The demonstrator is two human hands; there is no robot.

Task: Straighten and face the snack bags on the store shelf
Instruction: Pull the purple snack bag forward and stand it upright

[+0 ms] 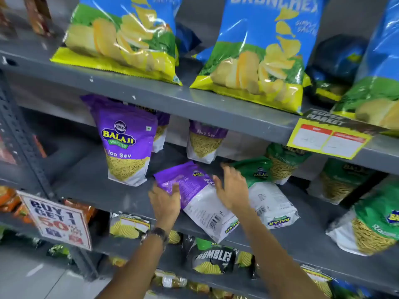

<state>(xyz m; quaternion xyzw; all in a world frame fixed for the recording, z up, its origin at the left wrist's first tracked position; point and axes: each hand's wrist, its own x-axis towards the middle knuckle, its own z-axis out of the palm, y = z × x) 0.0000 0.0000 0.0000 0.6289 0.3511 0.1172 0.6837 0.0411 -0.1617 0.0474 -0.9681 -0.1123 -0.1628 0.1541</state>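
On the middle shelf (97,190) a purple Balaji bag (194,197) lay flat, barcode side up. The left hand (165,203) gripped its purple end; the right hand (233,188), fingers spread, apparently rested on its edge. An upright "Balaji Wafers" Aloo Sev bag (127,145) stood just left.

Bare shelf board (86,186) lay open left of the upright purple bag (126,145), up to the corner post (23,147). The upper shelf (194,106) capped the opening overhead. Rightward, the lying purple bag (194,197) and lying green bag (265,190) crowded the board, close side by side.
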